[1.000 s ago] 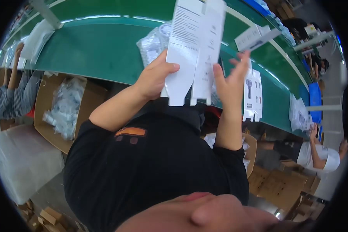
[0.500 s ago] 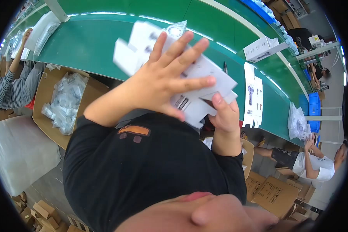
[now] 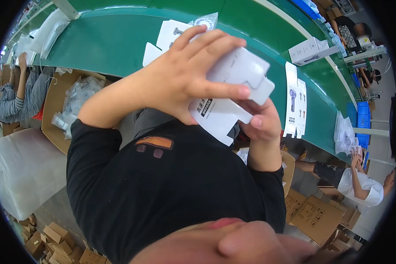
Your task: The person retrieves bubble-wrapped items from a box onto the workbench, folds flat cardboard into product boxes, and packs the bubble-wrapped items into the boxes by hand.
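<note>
A partly folded white carton, printed with device pictures and text, is held in front of my chest, above the table edge. My left hand lies across its near side, fingers spread over the printed face and thumb at the lower edge, gripping it. From the right, my right hand is closed on the carton's end by the flaps, thumb in front; its other fingers are mostly hidden behind. Several flaps stick out at both ends. Just past the carton, a clear plastic bag with contents lies on the green table.
On the table's right are a flat printed carton, a formed white box and plastic bags. A cardboard box of bagged parts stands left, beside a large plastic-wrapped bundle. Co-workers are at both sides.
The carton has turned, so its end flaps now face right and its body looks more squared up. My left fingers have curled more around it; my right hand has shifted slightly right and down.
</note>
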Demonstrator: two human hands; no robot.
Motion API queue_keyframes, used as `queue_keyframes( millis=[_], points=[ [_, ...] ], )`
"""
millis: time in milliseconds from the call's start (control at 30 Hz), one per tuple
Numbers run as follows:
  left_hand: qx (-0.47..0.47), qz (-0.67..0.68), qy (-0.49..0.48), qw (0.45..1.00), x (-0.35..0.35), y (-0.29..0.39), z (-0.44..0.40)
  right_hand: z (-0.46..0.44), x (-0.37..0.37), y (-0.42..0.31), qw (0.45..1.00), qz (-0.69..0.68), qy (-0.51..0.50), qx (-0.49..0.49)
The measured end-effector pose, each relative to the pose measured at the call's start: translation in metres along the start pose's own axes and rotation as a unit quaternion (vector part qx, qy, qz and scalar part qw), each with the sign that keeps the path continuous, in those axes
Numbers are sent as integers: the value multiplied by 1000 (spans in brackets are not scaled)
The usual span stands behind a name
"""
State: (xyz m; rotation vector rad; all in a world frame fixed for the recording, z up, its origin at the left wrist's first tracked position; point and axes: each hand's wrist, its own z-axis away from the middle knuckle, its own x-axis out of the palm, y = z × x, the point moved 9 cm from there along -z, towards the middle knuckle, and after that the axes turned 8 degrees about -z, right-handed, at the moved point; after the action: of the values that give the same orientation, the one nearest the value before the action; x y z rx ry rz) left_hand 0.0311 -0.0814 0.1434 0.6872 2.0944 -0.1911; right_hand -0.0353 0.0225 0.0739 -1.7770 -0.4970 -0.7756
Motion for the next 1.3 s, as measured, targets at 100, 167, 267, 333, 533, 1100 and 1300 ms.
queue_keyframes(
  millis=[100, 167, 267, 333, 533, 1100, 1300],
  points=[
    [-16, 41, 87, 995, -6, -11, 5, -6, 10, 8, 999, 5, -34, 24],
    [-17, 66, 122, 990, -8, -13, 8, -8, 15, 10, 993, 108, -17, 53],
    [-13, 55, 133, 989, -10, -13, 10, -13, 21, 11, 981, 185, -14, 58],
    [-9, 81, 144, 986, -17, -14, 14, -17, 20, 12, 981, 188, -20, 41],
    [-2, 45, 155, 987, -42, 1, 19, -34, 12, 30, 987, 133, -59, 67],
    [39, -215, 287, 933, -69, 37, 16, -51, 54, -40, 818, 558, 46, -131],
    [-91, 8, 358, 929, -47, 7, 39, -41, 74, -60, 760, 634, 38, -137]
  ],
)
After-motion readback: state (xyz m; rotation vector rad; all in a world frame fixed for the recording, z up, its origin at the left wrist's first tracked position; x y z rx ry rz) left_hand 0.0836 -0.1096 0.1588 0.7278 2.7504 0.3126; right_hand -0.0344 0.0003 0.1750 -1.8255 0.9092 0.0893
